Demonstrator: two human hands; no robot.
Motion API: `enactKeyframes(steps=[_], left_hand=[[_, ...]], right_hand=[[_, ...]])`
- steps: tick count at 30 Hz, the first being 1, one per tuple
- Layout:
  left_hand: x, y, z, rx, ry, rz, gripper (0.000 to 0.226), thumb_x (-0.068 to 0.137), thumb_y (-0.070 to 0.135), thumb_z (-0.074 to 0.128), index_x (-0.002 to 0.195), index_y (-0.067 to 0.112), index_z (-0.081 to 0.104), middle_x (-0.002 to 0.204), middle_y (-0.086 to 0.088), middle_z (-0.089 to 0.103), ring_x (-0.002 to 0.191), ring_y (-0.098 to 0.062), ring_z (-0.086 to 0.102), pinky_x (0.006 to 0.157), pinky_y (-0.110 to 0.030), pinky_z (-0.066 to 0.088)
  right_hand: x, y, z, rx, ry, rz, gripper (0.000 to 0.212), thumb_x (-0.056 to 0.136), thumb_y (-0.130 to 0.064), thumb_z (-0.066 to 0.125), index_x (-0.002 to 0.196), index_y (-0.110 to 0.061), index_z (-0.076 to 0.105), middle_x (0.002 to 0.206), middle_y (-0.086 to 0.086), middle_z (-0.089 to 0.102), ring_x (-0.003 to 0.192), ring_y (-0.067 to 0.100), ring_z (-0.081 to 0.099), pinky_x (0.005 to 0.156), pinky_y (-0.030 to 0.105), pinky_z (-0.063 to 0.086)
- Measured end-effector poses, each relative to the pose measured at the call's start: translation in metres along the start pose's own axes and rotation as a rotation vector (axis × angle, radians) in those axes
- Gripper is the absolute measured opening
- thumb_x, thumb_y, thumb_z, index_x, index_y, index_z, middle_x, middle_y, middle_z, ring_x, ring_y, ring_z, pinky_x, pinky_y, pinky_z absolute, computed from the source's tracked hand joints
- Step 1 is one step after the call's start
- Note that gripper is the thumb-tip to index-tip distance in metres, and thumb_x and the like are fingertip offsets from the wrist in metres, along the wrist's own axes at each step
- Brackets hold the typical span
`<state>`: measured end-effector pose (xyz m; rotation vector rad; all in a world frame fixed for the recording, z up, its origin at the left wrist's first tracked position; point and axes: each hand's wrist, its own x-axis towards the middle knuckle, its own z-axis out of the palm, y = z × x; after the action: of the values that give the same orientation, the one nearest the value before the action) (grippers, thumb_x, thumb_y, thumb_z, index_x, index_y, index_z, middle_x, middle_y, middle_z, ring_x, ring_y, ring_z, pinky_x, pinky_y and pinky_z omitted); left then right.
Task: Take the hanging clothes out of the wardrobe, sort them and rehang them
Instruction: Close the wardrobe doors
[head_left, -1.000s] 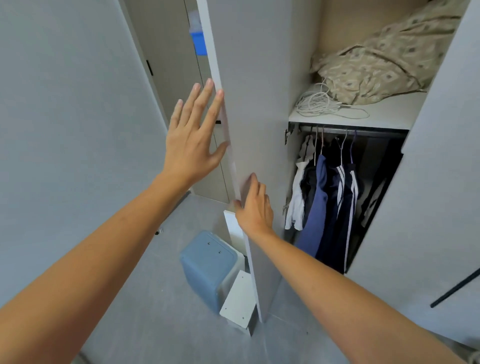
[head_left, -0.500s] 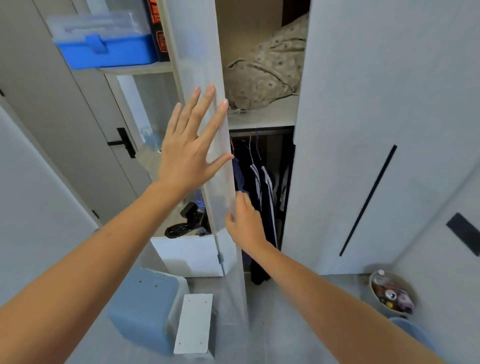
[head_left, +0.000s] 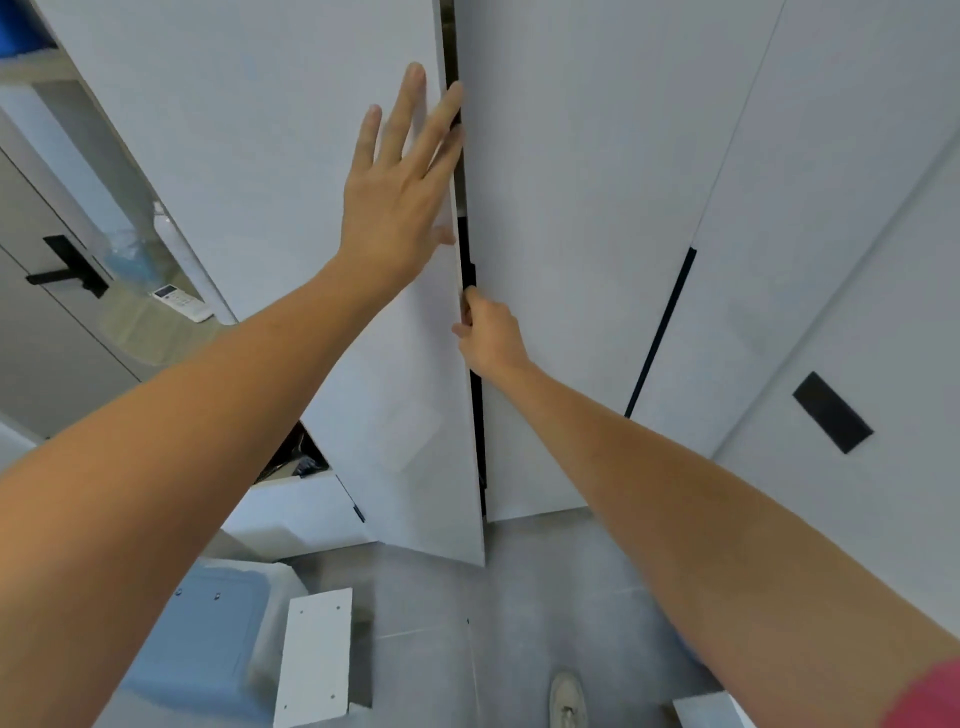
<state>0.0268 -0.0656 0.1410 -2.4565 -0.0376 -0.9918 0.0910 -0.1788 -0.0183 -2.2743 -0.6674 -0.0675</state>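
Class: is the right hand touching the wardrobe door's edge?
Touching. The head view shows the right hand with fingers curled round the wardrobe door edge.

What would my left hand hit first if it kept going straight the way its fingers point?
Probably nothing new: the left hand lies flat on the left door, fingers pointing up along its edge by the dark gap. Going on, it would likely slide up the panel; depth is unclear.

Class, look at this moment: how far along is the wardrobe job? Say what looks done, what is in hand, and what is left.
Done: nothing can be confirmed; no clothes show anywhere outside the wardrobe. In hand: the left hand lies flat on the wardrobe door, while the right hand curls round that door's edge; only a dark narrow gap shows beside it. Left: whether the clothes were sorted and rehung cannot be told, since the inside is hidden.
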Motion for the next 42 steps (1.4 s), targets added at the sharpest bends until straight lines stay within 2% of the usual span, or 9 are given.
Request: enactKeyframes(steps=[5, 10, 15, 20, 25, 30, 33, 37, 42], left_hand=[[0.033, 0.007, 0.027, 0.034, -0.028, -0.038, 0.107, 0.080, 0.050, 0.087, 0.160, 0.011, 0.028, 0.177, -0.001, -0.001, 0.162, -0.039, 0.003, 0.129, -0.060, 0.013], [0.055, 0.010, 0.047, 0.054, -0.034, -0.079, 0.115, 0.079, 0.048, 0.087, 0.164, 0.011, 0.019, 0.177, 0.001, -0.001, 0.162, -0.039, 0.002, 0.130, -0.059, 0.012], [0.070, 0.011, 0.060, 0.042, -0.041, -0.109, 0.117, 0.079, 0.046, 0.088, 0.164, 0.011, 0.017, 0.177, 0.001, 0.001, 0.162, -0.040, 0.003, 0.130, -0.059, 0.012], [0.076, 0.010, 0.067, 0.037, -0.035, -0.112, 0.115, 0.079, 0.045, 0.088, 0.163, 0.009, 0.019, 0.176, -0.001, 0.007, 0.161, -0.042, 0.004, 0.130, -0.059, 0.011], [0.075, 0.004, 0.064, 0.031, -0.036, -0.078, 0.103, 0.080, 0.046, 0.085, 0.157, 0.007, 0.030, 0.175, -0.002, 0.014, 0.161, -0.043, 0.004, 0.129, -0.060, 0.011], [0.074, 0.003, 0.059, 0.054, -0.050, -0.059, 0.067, 0.086, 0.057, 0.069, 0.131, 0.009, 0.054, 0.169, -0.003, 0.026, 0.160, -0.044, 0.008, 0.127, -0.061, 0.015], [0.064, 0.008, 0.053, 0.054, -0.014, -0.055, 0.059, 0.090, 0.059, 0.063, 0.124, 0.011, 0.057, 0.167, -0.006, 0.033, 0.159, -0.046, 0.013, 0.126, -0.061, 0.019], [0.042, 0.017, 0.034, 0.064, 0.009, -0.111, 0.056, 0.096, 0.062, 0.057, 0.124, 0.014, 0.056, 0.170, -0.009, 0.029, 0.158, -0.047, 0.015, 0.123, -0.060, 0.025], [-0.015, 0.013, 0.000, -0.033, 0.138, -0.124, 0.042, 0.097, 0.044, 0.060, 0.122, 0.011, 0.059, 0.170, -0.012, 0.031, 0.155, -0.050, 0.023, 0.118, -0.061, 0.033]], right_hand=[[0.046, 0.019, -0.009, 0.014, -0.064, -0.059, 0.011, 0.096, -0.005, 0.058, 0.106, -0.007, 0.053, 0.097, 0.016, 0.067, 0.088, 0.036, 0.067, 0.078, 0.049, 0.060], [0.076, 0.029, -0.010, 0.015, -0.093, -0.087, 0.024, 0.093, 0.002, 0.053, 0.114, -0.007, 0.057, 0.105, 0.012, 0.070, 0.096, 0.033, 0.070, 0.078, 0.041, 0.059], [0.098, 0.033, -0.013, -0.064, -0.066, -0.112, 0.005, 0.095, -0.003, 0.057, 0.100, -0.004, 0.056, 0.099, 0.016, 0.068, 0.087, 0.039, 0.067, 0.065, 0.035, 0.042], [0.107, 0.033, -0.014, -0.085, -0.062, -0.095, 0.015, 0.096, -0.013, 0.061, 0.091, -0.013, 0.047, 0.098, 0.016, 0.069, 0.085, 0.039, 0.066, 0.063, 0.036, 0.042], [0.109, 0.033, -0.016, -0.082, -0.089, -0.125, 0.014, 0.095, -0.015, 0.062, 0.105, -0.008, 0.056, 0.099, 0.013, 0.069, 0.086, 0.038, 0.066, 0.065, 0.038, 0.050], [0.103, 0.036, -0.017, -0.001, -0.110, -0.134, 0.014, 0.093, -0.021, 0.062, 0.099, -0.012, 0.053, 0.088, 0.004, 0.065, 0.079, 0.032, 0.064, 0.064, 0.040, 0.054], [0.089, 0.039, -0.017, 0.055, -0.108, -0.146, 0.023, 0.090, -0.026, 0.065, 0.087, -0.016, 0.045, 0.074, -0.003, 0.055, 0.069, 0.029, 0.059, 0.061, 0.042, 0.054], [0.054, 0.037, -0.015, 0.117, -0.083, -0.209, 0.030, 0.091, -0.027, 0.068, 0.084, -0.015, 0.042, 0.074, 0.001, 0.055, 0.065, 0.028, 0.055, 0.058, 0.043, 0.053], [-0.014, 0.017, -0.001, 0.149, -0.024, -0.291, 0.027, 0.090, -0.029, 0.070, 0.085, -0.018, 0.045, 0.076, -0.001, 0.055, 0.065, 0.021, 0.054, 0.058, 0.045, 0.053]])
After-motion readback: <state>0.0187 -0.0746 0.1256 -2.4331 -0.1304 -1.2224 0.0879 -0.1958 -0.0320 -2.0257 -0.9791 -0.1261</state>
